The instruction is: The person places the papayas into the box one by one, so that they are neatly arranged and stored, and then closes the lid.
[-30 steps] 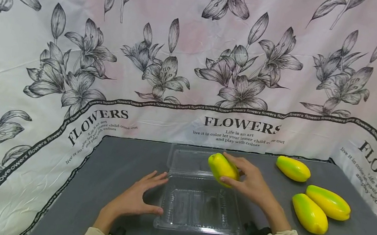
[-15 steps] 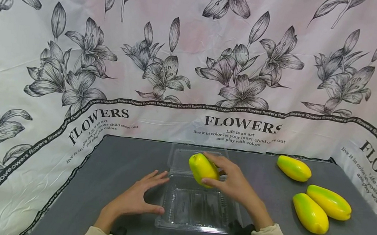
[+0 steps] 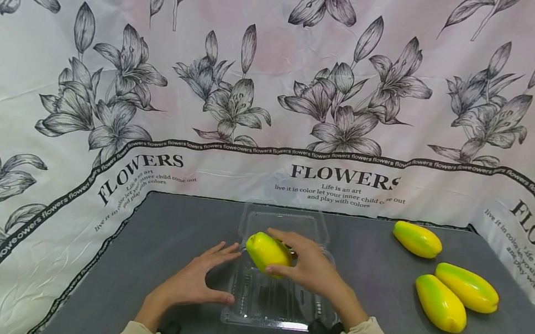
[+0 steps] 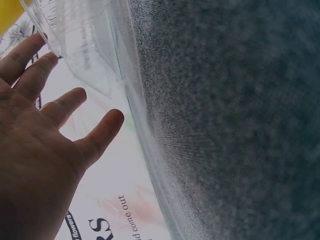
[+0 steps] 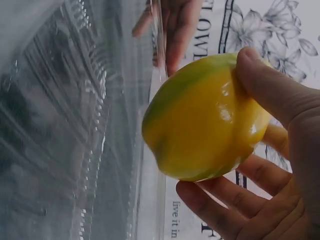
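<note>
My right hand (image 3: 315, 270) grips a yellow-green papaya (image 3: 267, 251), thumb on one side and fingers on the other. It holds the fruit above the left half of a clear plastic clamshell box (image 3: 273, 324), whose lid (image 3: 285, 224) lies folded back behind it. In the right wrist view the papaya (image 5: 200, 125) shows its lumpy end, clear of the box floor. My left hand (image 3: 190, 280) is at the box's left side with fingers spread and thumb apart. The left wrist view shows its fingertips (image 4: 47, 59) at the clear plastic edge; whether they all touch it I cannot tell.
Three more papayas lie on the grey table (image 3: 138, 240) to the right: one at the back (image 3: 416, 240), one farther right (image 3: 467, 288) and one in front (image 3: 440, 303). A flower-printed cloth (image 3: 226, 173) hangs behind and along both sides.
My right hand has carried the papaya leftward and slightly down, from the box's right back part to above its left half. The left hand has stayed in place.
</note>
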A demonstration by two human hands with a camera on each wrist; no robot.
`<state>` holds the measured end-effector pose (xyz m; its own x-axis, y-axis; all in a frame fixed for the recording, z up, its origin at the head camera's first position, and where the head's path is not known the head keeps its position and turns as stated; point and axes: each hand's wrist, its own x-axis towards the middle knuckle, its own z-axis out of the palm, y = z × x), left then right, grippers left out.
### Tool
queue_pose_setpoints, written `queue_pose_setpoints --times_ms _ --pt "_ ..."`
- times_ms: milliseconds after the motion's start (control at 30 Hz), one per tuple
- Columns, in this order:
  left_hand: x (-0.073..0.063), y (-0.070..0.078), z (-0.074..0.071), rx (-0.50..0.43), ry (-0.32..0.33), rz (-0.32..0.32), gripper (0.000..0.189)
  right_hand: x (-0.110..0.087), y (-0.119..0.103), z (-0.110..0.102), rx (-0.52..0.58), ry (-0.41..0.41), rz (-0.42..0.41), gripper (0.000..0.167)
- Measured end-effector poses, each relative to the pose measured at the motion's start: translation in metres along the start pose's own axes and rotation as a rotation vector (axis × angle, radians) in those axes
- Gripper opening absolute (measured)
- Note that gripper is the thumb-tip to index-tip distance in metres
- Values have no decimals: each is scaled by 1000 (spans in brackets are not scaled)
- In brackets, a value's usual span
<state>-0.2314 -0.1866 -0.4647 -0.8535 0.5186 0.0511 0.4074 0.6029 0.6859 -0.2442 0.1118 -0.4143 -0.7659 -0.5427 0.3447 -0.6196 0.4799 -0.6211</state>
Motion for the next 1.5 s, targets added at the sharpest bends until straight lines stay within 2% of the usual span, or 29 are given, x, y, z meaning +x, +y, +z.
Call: queue_pose_setpoints --times_ms 167,367,633,967,1500 --pt "0 0 0 -20 4 14 87 5 -3 6 52 -27 43 69" --pt "-1 2 0 -51 9 1 84 9 -6 11 35 -52 104 58" --pt "1 0 1 -54 14 -9 78 11 -3 21 3 -58 165 54" --pt "-1 2 2 -70 20 -27 70 13 -3 30 38 -78 194 53" --pt "-3 2 1 -90 17 -30 66 14 -4 43 6 4 257 54"
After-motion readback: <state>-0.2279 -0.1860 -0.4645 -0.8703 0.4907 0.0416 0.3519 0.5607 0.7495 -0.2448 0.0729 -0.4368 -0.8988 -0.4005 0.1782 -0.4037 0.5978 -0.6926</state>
